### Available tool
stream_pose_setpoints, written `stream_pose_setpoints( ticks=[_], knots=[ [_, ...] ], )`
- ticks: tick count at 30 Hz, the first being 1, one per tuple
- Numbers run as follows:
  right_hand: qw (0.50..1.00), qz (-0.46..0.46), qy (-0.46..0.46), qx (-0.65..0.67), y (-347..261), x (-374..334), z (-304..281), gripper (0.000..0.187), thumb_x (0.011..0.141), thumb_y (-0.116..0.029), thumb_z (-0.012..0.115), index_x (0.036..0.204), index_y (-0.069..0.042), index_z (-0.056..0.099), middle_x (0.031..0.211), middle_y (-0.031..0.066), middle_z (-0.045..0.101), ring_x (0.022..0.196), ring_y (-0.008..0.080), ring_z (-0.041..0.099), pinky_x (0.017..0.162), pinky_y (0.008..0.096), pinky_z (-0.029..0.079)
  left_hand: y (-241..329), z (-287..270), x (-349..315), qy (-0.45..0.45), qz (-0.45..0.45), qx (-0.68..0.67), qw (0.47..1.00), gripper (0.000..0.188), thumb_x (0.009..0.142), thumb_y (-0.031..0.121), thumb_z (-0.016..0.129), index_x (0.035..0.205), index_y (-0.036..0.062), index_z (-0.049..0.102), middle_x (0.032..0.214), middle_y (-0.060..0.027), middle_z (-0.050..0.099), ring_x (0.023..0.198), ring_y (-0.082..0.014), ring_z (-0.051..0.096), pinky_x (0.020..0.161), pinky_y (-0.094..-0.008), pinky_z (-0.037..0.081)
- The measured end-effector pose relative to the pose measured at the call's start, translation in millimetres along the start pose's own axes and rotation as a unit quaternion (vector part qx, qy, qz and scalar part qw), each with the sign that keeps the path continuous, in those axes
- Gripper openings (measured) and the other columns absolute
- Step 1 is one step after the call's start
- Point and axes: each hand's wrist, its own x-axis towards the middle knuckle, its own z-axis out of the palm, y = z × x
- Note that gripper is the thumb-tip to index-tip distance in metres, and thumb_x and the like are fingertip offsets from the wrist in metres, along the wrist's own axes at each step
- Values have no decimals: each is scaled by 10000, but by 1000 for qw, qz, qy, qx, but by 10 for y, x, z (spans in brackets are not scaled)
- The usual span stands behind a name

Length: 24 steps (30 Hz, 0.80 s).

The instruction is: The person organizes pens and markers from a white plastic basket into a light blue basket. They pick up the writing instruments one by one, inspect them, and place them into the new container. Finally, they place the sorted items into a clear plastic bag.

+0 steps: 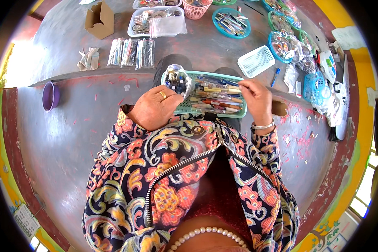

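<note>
A light-green basket (242,110) rests at my lap, with several pens (216,94) lying crosswise in it. Over its left end stands a small clear faceted tub (189,80) filled with small dark, white and blue pieces. My left hand (157,107), with a gold ring, is closed at the tub's near edge; its fingertips are partly hidden. My right hand (257,98), with a silver bangle, reaches over the basket's right edge. Its thumb and fingers pinch the right end of a pen, the rest of which lies among the others.
Ahead lie bagged pens (131,53), a cardboard box (100,21), a white tray (138,31) and a blue basket of pens (231,23). An empty pale basket (256,61) and a blue marker (275,77) are at right. A purple tub (50,96) stands far left.
</note>
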Motion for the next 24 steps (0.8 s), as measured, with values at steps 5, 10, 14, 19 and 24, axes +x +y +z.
stream_pose_setpoints(
  ticks=[5,10,14,19,24],
  knots=[
    [976,-176,-45,-119,22,6,233,186,737,-25,616,919,-52,642,913,108,626,891,324,578,750,397,480,-19,2,-20,13,6,13,1000,377,648,9,692,1014,28,603,890,-108,640,792,-292,614,721,-371,515],
    [966,-187,-72,-166,35,1,315,143,729,-35,603,871,-47,614,849,109,583,861,322,553,735,413,472,-17,-2,18,21,29,26,999,307,714,-39,643,1016,16,631,884,-115,653,753,-285,621,681,-366,515],
    [963,-186,-75,-181,61,-3,322,146,724,-42,603,870,-50,592,817,107,559,838,321,546,710,422,471,-3,8,19,16,17,26,999,353,701,-35,637,1049,21,621,881,-114,656,744,-280,618,675,-367,507],
    [974,-124,-84,-171,101,-13,272,232,753,-37,614,983,-55,586,832,92,599,813,290,588,670,380,491,26,-10,52,10,7,39,999,354,700,-35,635,1049,25,617,886,-105,660,745,-280,614,663,-370,500],
    [935,138,-64,322,95,31,67,451,872,-11,601,1303,-33,471,889,56,624,756,130,633,634,253,524,29,-34,60,-22,-10,35,999,529,587,85,757,1086,40,588,970,-96,657,814,-291,601,720,-383,494]
  ],
)
